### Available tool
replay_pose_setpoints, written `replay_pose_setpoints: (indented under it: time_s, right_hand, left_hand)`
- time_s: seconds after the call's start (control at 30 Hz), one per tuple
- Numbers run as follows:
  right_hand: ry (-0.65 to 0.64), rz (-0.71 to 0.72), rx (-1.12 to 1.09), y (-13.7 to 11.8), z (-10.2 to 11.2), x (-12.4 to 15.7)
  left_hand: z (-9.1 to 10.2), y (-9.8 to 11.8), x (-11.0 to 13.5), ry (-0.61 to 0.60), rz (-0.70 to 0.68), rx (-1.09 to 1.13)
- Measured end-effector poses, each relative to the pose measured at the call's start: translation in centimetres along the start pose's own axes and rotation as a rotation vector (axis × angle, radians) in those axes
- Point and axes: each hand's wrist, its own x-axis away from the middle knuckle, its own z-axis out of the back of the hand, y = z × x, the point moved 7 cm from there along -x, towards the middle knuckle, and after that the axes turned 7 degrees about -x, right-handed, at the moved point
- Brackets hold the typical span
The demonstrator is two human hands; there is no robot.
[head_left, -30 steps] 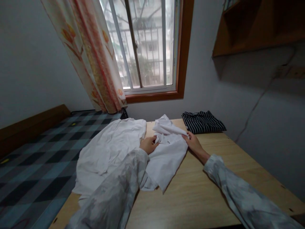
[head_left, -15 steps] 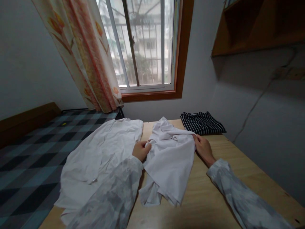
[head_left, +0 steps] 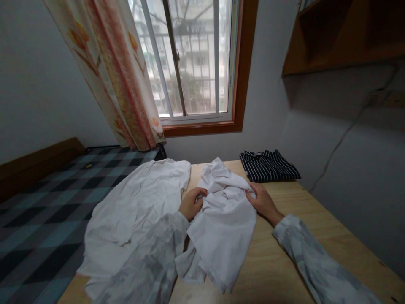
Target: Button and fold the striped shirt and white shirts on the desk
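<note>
Crumpled white fabric garment lies on pale wooden table. Right hand: fingers pinched on its right edge. Left hand: fingers apparently closed on its left edge (tips partly hidden).

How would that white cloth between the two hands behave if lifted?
The white cloth would probably hang limp, since it slumps into loose wrinkles. It seems light, as its edges look thin. Pushed, it might bunch, given its folds.

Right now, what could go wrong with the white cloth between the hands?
Creases could set: the white cloth is bunched between the left hand and right hand. The left sleeve passes over the other white garment and might drag it. The striped garment near the right hand could get nudged.
</note>
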Motion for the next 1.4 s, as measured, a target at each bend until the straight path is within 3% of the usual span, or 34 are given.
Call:
replay_pose_setpoints:
  time_s: [0.27,0.47,0.77,0.9,1.03,1.1,1.23,1.33,1.4]
  right_hand:
    - [0.023,0.085,0.033,-0.9,0.5,0.1]
    - [-0.056,0.016,0.067,-1.0,0.1,0.0]
    - [-0.139,-0.049,0.064,-0.9,-0.6,0.3]
    - [-0.118,-0.100,-0.057,-1.6,-0.7,0.4]
    - [-0.137,-0.158,-0.232,-3.5,-2.2,0.2]
    - [-0.176,-0.150,-0.299,-5.0,-3.4,0.0]
    - [-0.320,-0.133,-0.439,-7.6,-5.5,-0.2]
    - [-0.447,-0.169,-0.539,-7.5,-6.2,-0.2]
    - [-0.440,-0.207,-0.583,-5.9,-6.0,-0.8]
  left_hand:
    - [-0.6,0.1,0.1,-0.096,0.113,-0.074]
    - [-0.5,0.7,0.0,-0.110,0.118,0.001]
    - [-0.8,-0.1,0.2,-0.106,0.156,-0.016]
    - [0.3,1.5,0.1,-0.051,0.088,-0.160]
    - [1.2,4.1,-0.8,0.037,0.022,-0.352]
    - [0.5,4.0,-1.9,-0.029,0.121,-0.336]
    - [-1.6,1.6,-4.1,-0.156,0.438,-0.280]
    - [-2.7,0.6,-5.5,-0.185,0.446,-0.179]
    - [-2.8,0.2,-6.1,-0.215,0.400,-0.094]
